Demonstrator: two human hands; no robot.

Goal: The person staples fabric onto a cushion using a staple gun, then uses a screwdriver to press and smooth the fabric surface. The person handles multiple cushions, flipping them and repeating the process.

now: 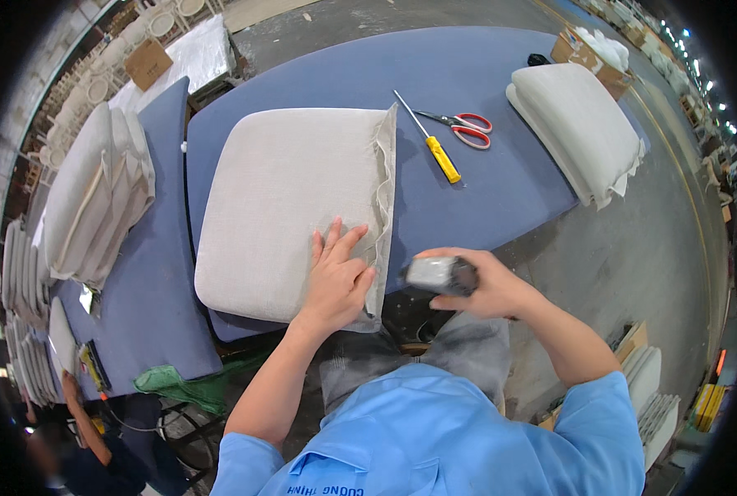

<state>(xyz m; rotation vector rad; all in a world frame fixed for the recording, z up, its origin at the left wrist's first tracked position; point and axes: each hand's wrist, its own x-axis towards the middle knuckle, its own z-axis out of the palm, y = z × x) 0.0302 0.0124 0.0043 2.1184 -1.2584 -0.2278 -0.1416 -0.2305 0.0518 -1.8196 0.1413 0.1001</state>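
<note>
The blue-covered counter [484, 190] filled the middle of the view, standing on a grey concrete floor [625, 264] in a large workshop, with a second blue-covered counter [149, 281] just to its left. On the near half of the main counter lay a square beige seat cushion [278, 207], its loose fabric edge frayed along the right side. The left hand [335, 277] lay flat on the cushion's near right corner, fingers [333, 241] spread and released, palm pressing the fabric just beside the frayed edge. The right hand [484, 285] hovered off the counter's near edge, to the right of the cushion, fingers curled in a firm grasp around a grey hand-held tool [439, 274]; its nose pointed toward the cushion's hanging fabric, close to the left hand but not touching it. A stack of similar cushions [579, 128] rested at the counter's far right end, and another pile of cushions [96, 194] leaned on the left counter. Between them, well apart from both hands, lay a yellow-handled screwdriver [436, 147] and, just beside it, red-handled scissors [463, 128]. A cardboard box [587, 54] stood at the far right corner, and a green cloth [174, 384] hung below the left counter.
</note>
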